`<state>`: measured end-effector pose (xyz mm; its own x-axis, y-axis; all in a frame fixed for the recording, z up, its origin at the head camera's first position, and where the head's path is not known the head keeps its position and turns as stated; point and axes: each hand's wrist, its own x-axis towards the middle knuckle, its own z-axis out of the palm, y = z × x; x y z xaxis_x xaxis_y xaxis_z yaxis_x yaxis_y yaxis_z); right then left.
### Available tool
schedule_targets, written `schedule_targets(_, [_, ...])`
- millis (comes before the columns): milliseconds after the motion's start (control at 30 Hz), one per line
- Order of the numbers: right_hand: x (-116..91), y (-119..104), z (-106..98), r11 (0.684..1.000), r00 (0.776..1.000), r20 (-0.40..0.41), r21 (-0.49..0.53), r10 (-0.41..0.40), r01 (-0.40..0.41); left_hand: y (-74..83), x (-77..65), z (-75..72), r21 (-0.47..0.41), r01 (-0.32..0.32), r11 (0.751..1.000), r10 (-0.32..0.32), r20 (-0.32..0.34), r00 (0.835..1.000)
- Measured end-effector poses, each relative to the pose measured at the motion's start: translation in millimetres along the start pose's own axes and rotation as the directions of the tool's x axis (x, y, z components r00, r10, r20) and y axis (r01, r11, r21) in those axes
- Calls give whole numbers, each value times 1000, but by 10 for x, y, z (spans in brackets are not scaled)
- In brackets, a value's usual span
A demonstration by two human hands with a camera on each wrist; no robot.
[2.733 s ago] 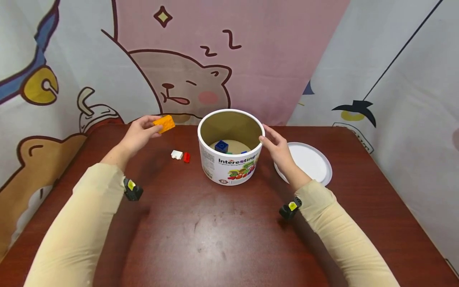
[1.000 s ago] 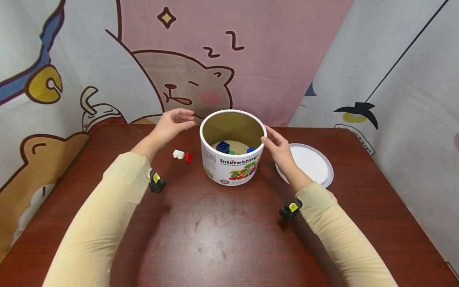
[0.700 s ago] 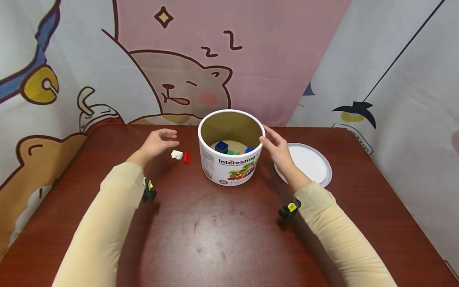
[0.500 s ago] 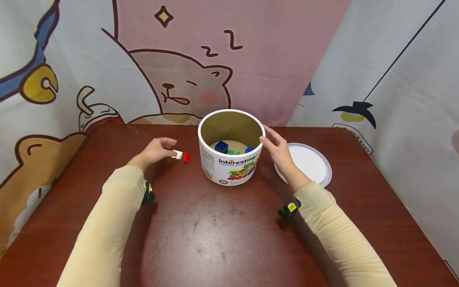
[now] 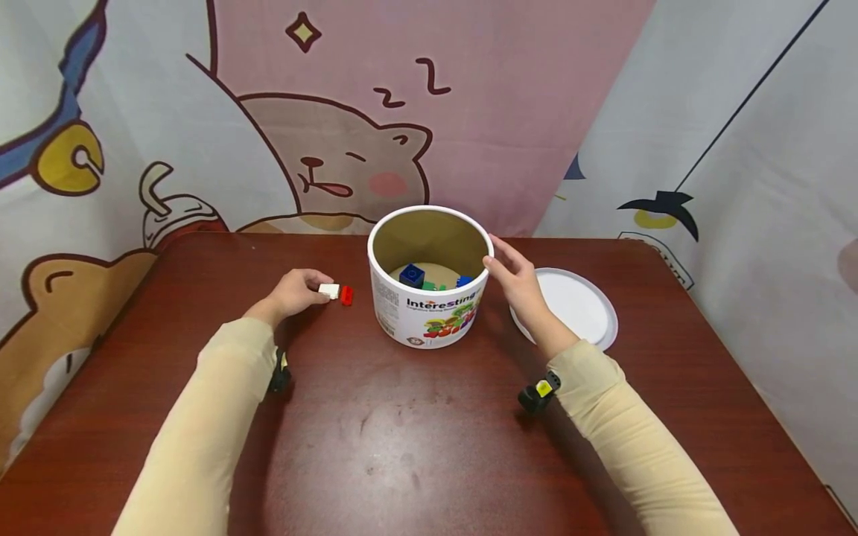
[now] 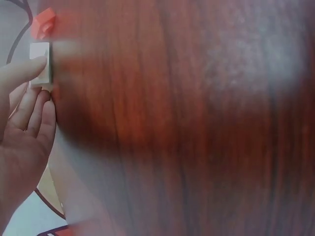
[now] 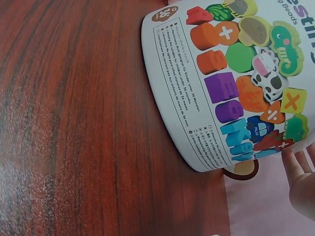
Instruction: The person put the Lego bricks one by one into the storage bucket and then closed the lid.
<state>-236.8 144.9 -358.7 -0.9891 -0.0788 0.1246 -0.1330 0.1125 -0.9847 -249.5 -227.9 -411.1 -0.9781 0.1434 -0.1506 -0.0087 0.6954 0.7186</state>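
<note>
At the left of the table, my left hand [image 5: 295,292] pinches a small white toy building block [image 5: 328,291]. In the left wrist view the thumb lies across the face of the white block [image 6: 40,69], its fingers behind. A red block [image 5: 346,295] sits just to the right. The white bucket [image 5: 392,309] stands upright with its mouth uncovered. On its floor lie a dark blue block [image 5: 412,275], a green piece [image 5: 429,286] and a brighter blue one [image 5: 463,281]. My right hand [image 5: 521,283] holds the bucket's right side, thumb at the rim.
A round white lid [image 5: 579,309] lies flat on the brown table [image 5: 402,439], to the right of the bucket and partly behind my right forearm. Behind the table's far edge hangs a printed cloth [image 5: 509,112] with cartoon animals.
My left hand held an orange block, then came empty-handed beside the bucket. It moved down and left to the white block and now pinches it. The right hand has stayed at the bucket.
</note>
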Motion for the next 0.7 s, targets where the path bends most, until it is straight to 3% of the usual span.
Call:
schedule_targets(233, [-6,1,5,1000,1000,3,-1,-8,8,16,-95,-109,-50,19,999,-21,-27,999])
schedule_targets(367, [-2,12,-1,1000,1000,3,-9,-3,3,49,-132,-224,-65,-8,998,3,-69,998])
schedule_targets(700, [5,19,-1,1000,1000,-4,-12,11,-11,369,-202,-521,-109,-63,992,46,-151,987])
